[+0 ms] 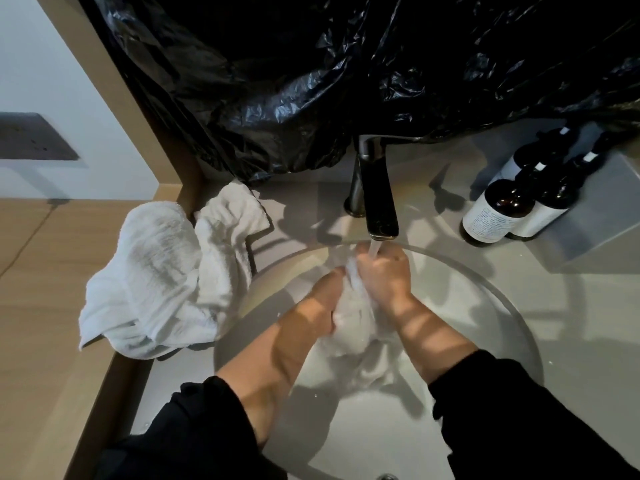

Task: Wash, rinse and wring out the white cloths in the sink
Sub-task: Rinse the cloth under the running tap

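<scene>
Both my hands hold a wet white cloth [356,327] bunched up in the round sink [498,306]. My left hand [320,299] grips its left side, fingers curled round the fabric. My right hand [382,275] grips the upper part of the cloth right under the running stream from the dark faucet [375,199]. The lower end of the cloth hangs down into the basin. More white cloths [166,271] lie heaped on the counter to the left of the sink, draped over its edge.
Two dark pump bottles [509,206] with white labels stand on the counter at the right. Black plastic sheeting [346,74] covers the wall behind the faucet. A wooden ledge [52,306] runs along the left. The drain [386,476] shows at the bottom edge.
</scene>
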`<state>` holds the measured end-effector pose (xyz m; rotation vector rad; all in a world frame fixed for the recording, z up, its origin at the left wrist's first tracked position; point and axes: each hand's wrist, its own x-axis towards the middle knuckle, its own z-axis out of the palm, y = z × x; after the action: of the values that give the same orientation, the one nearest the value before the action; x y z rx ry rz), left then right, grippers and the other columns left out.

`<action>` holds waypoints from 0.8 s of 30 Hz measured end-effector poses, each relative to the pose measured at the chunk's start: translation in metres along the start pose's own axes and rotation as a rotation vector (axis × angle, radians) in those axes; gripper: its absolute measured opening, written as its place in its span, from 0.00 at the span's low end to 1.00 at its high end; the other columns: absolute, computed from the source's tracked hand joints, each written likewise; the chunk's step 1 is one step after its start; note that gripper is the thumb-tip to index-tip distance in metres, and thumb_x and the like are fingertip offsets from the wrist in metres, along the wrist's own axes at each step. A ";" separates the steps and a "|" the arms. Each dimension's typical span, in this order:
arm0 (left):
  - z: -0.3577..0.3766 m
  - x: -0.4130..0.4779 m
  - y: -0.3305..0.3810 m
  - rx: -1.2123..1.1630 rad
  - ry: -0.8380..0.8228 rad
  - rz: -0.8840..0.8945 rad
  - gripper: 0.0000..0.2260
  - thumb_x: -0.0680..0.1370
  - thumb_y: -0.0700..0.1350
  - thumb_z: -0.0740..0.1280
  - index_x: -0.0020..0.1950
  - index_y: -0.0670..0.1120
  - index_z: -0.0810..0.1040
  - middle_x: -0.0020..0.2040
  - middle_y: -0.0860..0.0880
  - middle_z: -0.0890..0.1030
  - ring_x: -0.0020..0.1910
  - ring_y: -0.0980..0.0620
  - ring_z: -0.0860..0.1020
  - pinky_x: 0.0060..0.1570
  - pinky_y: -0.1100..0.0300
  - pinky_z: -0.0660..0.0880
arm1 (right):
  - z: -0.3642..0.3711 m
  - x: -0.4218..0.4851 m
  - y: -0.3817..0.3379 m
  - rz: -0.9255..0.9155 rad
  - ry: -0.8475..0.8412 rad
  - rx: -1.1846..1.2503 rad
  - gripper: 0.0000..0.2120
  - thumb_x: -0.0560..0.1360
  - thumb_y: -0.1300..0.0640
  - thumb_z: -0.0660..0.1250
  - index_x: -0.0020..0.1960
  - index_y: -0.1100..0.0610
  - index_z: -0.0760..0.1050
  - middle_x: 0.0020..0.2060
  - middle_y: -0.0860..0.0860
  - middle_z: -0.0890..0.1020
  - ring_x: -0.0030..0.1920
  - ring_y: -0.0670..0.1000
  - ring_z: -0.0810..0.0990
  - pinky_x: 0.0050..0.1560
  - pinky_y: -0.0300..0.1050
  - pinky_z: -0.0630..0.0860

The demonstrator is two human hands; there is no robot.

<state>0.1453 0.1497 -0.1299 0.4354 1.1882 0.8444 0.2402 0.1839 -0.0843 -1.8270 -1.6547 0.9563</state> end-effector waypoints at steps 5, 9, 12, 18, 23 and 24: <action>-0.024 -0.004 -0.010 0.127 -0.057 -0.057 0.37 0.69 0.71 0.65 0.73 0.54 0.65 0.62 0.48 0.80 0.59 0.47 0.80 0.55 0.46 0.79 | 0.010 0.037 0.021 0.367 -0.258 0.243 0.14 0.68 0.50 0.73 0.43 0.61 0.80 0.41 0.57 0.84 0.46 0.60 0.82 0.55 0.56 0.78; -0.032 -0.008 -0.021 0.242 -0.130 0.237 0.42 0.66 0.52 0.78 0.74 0.58 0.60 0.68 0.52 0.71 0.65 0.50 0.74 0.58 0.53 0.77 | 0.004 0.035 0.032 0.489 -0.348 0.539 0.10 0.81 0.58 0.59 0.42 0.54 0.73 0.41 0.52 0.77 0.40 0.52 0.77 0.49 0.48 0.75; -0.035 0.010 -0.026 0.048 -0.158 0.260 0.29 0.70 0.43 0.76 0.63 0.32 0.68 0.56 0.37 0.76 0.57 0.40 0.77 0.57 0.49 0.75 | 0.002 0.027 0.036 0.579 -0.303 0.610 0.15 0.81 0.48 0.58 0.44 0.57 0.75 0.39 0.55 0.79 0.39 0.54 0.78 0.42 0.47 0.75; -0.033 0.019 -0.013 -0.292 -0.135 0.209 0.13 0.77 0.45 0.65 0.49 0.34 0.79 0.45 0.37 0.80 0.47 0.43 0.80 0.53 0.52 0.75 | -0.009 -0.003 0.064 0.340 -0.555 0.711 0.19 0.80 0.43 0.56 0.61 0.54 0.74 0.48 0.51 0.83 0.46 0.48 0.83 0.41 0.37 0.78; -0.025 0.014 -0.006 -0.454 -0.162 0.003 0.17 0.77 0.52 0.61 0.51 0.37 0.75 0.48 0.35 0.78 0.45 0.41 0.80 0.48 0.52 0.77 | -0.026 -0.004 0.074 0.308 -0.445 0.599 0.19 0.77 0.58 0.67 0.64 0.67 0.72 0.52 0.63 0.82 0.46 0.59 0.82 0.48 0.52 0.79; -0.028 0.011 -0.007 -0.423 -0.148 -0.059 0.19 0.79 0.56 0.59 0.53 0.40 0.77 0.45 0.37 0.81 0.42 0.42 0.82 0.43 0.55 0.79 | -0.036 -0.001 0.075 0.317 -0.407 0.668 0.18 0.78 0.57 0.64 0.62 0.68 0.74 0.52 0.64 0.81 0.45 0.59 0.82 0.47 0.51 0.79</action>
<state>0.1233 0.1508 -0.1511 0.1137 0.8525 0.9662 0.3157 0.1751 -0.1182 -1.4983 -1.0395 1.8527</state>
